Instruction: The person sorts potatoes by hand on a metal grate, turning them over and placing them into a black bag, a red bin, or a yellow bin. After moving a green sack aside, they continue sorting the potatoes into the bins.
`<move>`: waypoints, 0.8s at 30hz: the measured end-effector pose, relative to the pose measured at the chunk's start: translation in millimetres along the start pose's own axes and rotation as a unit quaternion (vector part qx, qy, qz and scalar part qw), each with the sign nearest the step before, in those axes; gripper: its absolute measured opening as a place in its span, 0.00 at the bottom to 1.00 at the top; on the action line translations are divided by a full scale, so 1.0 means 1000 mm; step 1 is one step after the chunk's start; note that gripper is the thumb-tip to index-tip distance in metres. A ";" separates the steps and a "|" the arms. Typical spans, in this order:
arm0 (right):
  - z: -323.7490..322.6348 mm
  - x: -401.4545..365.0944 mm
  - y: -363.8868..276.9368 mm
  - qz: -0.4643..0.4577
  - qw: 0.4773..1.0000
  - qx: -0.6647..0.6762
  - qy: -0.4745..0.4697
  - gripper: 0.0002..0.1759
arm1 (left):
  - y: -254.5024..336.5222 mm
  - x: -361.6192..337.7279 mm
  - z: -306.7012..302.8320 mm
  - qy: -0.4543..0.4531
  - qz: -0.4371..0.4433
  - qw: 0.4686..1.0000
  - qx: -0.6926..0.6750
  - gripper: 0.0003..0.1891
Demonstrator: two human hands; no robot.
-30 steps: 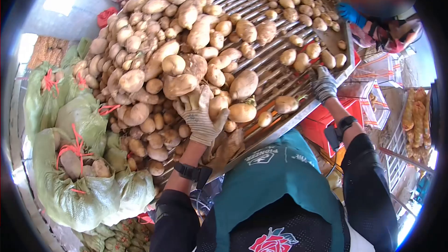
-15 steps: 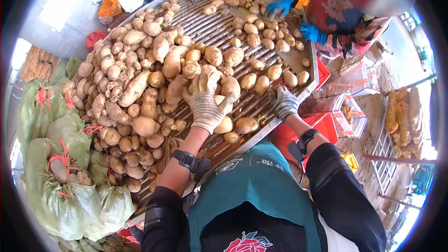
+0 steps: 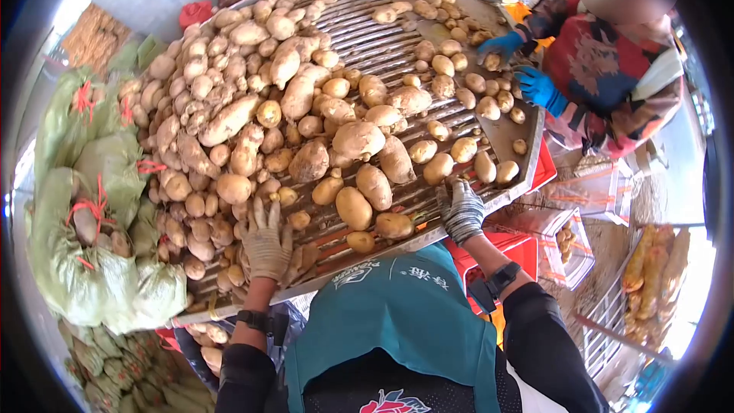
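My left hand (image 3: 266,246), in a striped work glove, lies palm down with its fingers spread at the near edge of the potato heap (image 3: 229,107). No potato is held in it. My right hand (image 3: 461,213), gloved in grey stripes, rests at the near rim of the slatted sorting table (image 3: 348,19), fingers extended beside a few loose potatoes. Between my hands lie several larger potatoes, among them a smooth yellow potato (image 3: 353,208) and a potato with a green sprout (image 3: 394,226).
Across the table, a co-worker's blue-gloved hands (image 3: 539,90) are among smaller potatoes. Green sacks tied with red string (image 3: 95,206) crowd the left side. Red crates (image 3: 501,256) and clear-sided boxes (image 3: 589,195) stand at the right, below table level.
My left hand has moved back and left, away from the larger potatoes it was touching. More potatoes now show between my hands. My right hand stays by the rim; the camera view has shifted.
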State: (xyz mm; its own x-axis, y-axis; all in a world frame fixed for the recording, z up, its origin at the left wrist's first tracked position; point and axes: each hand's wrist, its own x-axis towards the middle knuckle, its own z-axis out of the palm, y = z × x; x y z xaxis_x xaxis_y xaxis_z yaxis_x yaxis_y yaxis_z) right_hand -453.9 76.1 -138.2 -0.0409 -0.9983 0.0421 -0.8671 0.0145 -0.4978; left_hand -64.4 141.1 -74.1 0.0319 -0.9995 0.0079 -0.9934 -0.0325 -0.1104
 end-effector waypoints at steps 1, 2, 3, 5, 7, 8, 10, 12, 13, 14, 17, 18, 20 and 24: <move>-0.002 -0.001 0.001 -0.010 1.000 -0.001 -0.010 0.19 | -0.001 0.002 0.001 -0.013 -0.021 1.000 -0.011 0.31; -0.005 -0.002 0.002 -0.016 0.999 -0.001 -0.035 0.19 | -0.004 0.004 0.002 -0.025 -0.041 0.999 -0.023 0.30; -0.009 0.000 0.003 -0.021 0.998 -0.002 -0.058 0.19 | -0.008 0.006 0.007 -0.026 -0.052 0.998 -0.026 0.30; -0.014 0.002 0.010 -0.012 0.991 0.060 -0.116 0.17 | -0.012 0.006 0.017 0.038 -0.040 0.998 -0.024 0.30; -0.014 0.005 0.024 0.012 0.965 0.217 -0.144 0.17 | -0.009 0.006 0.020 0.033 -0.058 0.998 -0.018 0.29; -0.017 0.008 0.025 0.035 0.942 0.296 -0.156 0.17 | -0.008 0.007 0.019 0.031 -0.063 0.997 -0.011 0.29; -0.019 0.012 0.022 0.038 0.939 0.298 -0.169 0.17 | -0.007 0.009 0.025 0.020 -0.080 0.997 -0.007 0.29; -0.037 0.019 -0.005 -0.062 0.938 0.290 -0.179 0.15 | -0.007 0.012 0.027 0.029 -0.077 0.997 0.007 0.28; -0.047 0.026 -0.029 -0.098 0.945 0.247 -0.190 0.14 | -0.008 0.013 0.028 0.019 -0.085 0.996 0.005 0.28; -0.050 0.034 -0.047 -0.164 0.933 0.253 -0.196 0.14 | -0.007 0.015 0.028 0.016 -0.091 0.996 0.003 0.28; -0.038 0.054 -0.098 -0.347 0.901 0.105 -0.239 0.21 | -0.009 0.017 0.031 0.014 -0.102 0.995 0.011 0.28; -0.035 0.056 -0.118 -0.389 0.884 0.051 -0.254 0.23 | -0.010 0.017 0.033 0.010 -0.108 0.994 0.012 0.28; -0.004 0.055 -0.132 -0.451 0.864 0.009 -0.225 0.27 | -0.012 0.016 0.036 0.026 -0.100 0.994 0.020 0.27; 0.025 0.076 -0.109 -0.490 0.841 -0.037 -0.228 0.34 | -0.012 0.016 0.036 0.025 -0.103 0.994 0.019 0.27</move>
State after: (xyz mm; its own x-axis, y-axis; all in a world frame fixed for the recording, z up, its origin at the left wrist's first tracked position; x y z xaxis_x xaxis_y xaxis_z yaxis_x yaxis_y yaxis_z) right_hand -350.3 -2.8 -103.0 0.8908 -0.4510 0.0555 -0.4029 -0.8403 -0.3628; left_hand -48.4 124.8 -108.2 0.2284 -0.9700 0.0831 -0.9611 -0.2383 -0.1395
